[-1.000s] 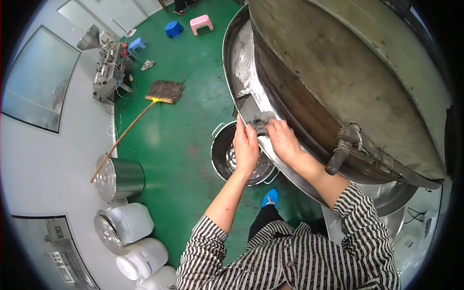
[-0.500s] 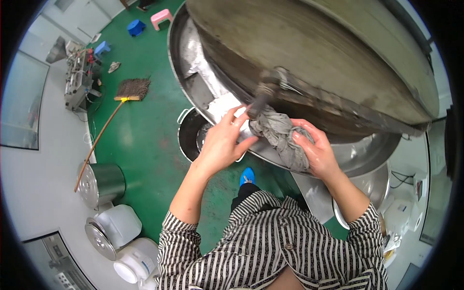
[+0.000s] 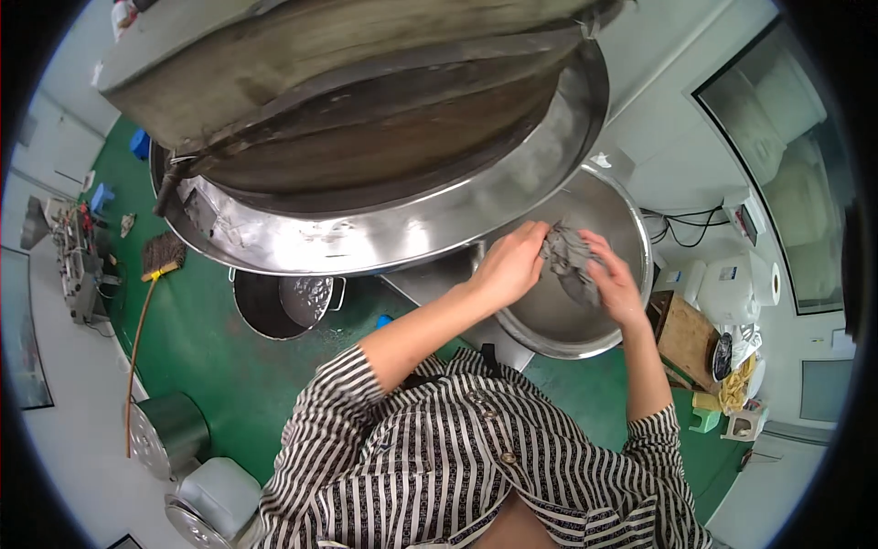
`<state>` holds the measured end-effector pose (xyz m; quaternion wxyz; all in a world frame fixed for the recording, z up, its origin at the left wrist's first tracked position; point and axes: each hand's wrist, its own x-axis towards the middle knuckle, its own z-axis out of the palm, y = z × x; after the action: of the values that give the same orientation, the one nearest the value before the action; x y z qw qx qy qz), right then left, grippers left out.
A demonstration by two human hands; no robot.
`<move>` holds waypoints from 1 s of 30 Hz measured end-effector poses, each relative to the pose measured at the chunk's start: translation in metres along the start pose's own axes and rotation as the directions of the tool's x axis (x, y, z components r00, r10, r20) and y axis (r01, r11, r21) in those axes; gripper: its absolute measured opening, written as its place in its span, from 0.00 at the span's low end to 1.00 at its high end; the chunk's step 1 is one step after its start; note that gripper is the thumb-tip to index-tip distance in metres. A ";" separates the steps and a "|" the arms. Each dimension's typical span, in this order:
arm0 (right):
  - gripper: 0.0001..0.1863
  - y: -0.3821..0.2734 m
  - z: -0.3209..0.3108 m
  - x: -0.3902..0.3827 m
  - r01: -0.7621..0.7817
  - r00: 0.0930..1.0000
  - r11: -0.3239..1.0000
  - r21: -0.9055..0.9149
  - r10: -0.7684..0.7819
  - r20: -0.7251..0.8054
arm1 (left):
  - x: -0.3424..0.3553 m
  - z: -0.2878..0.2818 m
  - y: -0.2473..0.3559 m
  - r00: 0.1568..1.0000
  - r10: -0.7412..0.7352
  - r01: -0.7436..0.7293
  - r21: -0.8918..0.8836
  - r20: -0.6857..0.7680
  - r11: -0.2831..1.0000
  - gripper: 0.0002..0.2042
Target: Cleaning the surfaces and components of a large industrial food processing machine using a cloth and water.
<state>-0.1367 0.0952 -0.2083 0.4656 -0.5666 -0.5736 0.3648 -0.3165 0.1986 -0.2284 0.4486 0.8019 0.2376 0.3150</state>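
Cloth (image 3: 571,260), gray and scrunched up, is right of the middle of the frame over a big round metal bowl (image 3: 547,316), with the fingers of the left hand (image 3: 512,263) close together, pinching its left edge, and the right hand (image 3: 617,284) pinching its right side.

Vs. 1 sec ago, both hands are off the big steel pan (image 3: 412,224) & over the rnd. steel basin (image 3: 558,316) to its R. Gray cloth (image 3: 571,260) goes w/ them: no longer at pan edge, now bunched btwn L hand (image 3: 512,265) & R hand (image 3: 616,285) above basin. L hand, spread wide 0.5 sec ago, now grips at cloth's L side. Head view swings R: basin shows nearly whole, wooden box (image 3: 684,340) comes into plain sight, pot (image 3: 261,306) sits farther L in view, only a bit of blue shoe cover (image 3: 383,320) shows.
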 end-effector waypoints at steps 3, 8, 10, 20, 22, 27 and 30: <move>0.18 0.097 -0.021 -0.018 -0.287 0.953 0.885 -0.368 0.302 -0.017 | 0.013 0.060 -0.050 0.925 -0.298 0.199 0.366 0.236 0.909 0.12; 0.31 0.211 -0.012 -0.056 -0.361 0.851 0.335 -0.870 0.501 -0.160 | 0.016 0.137 -0.101 0.803 -0.548 0.340 0.576 0.233 0.744 0.25; 0.28 0.168 0.025 -0.064 0.004 0.865 0.323 -0.947 0.473 0.165 | 0.013 0.140 -0.106 0.671 -0.703 0.475 0.592 0.236 0.651 0.28; 0.19 0.142 -0.006 -0.002 -0.737 0.561 0.568 0.368 0.816 -0.135 | 0.034 0.232 -0.182 0.206 -0.909 0.652 -0.744 0.362 -0.149 0.24; 0.21 0.122 0.000 -0.005 -0.628 0.658 0.665 0.404 0.731 -0.181 | 0.035 0.237 -0.172 0.350 -0.823 0.561 -0.804 0.447 -0.199 0.22; 0.23 0.109 0.032 0.015 -0.348 0.832 0.937 0.036 0.326 -0.448 | 0.035 0.225 -0.148 0.650 -0.573 0.066 -0.788 0.500 -0.613 0.15; 0.22 0.190 -0.004 0.017 -0.523 0.736 0.851 0.041 0.475 -0.483 | 0.039 0.222 -0.119 0.434 -0.806 0.618 -0.784 0.401 -0.057 0.17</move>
<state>-0.0731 0.1292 -0.3846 0.4485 -0.7932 -0.2851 0.2973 -0.1420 0.1558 -0.4084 0.8524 0.1655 0.4645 0.1740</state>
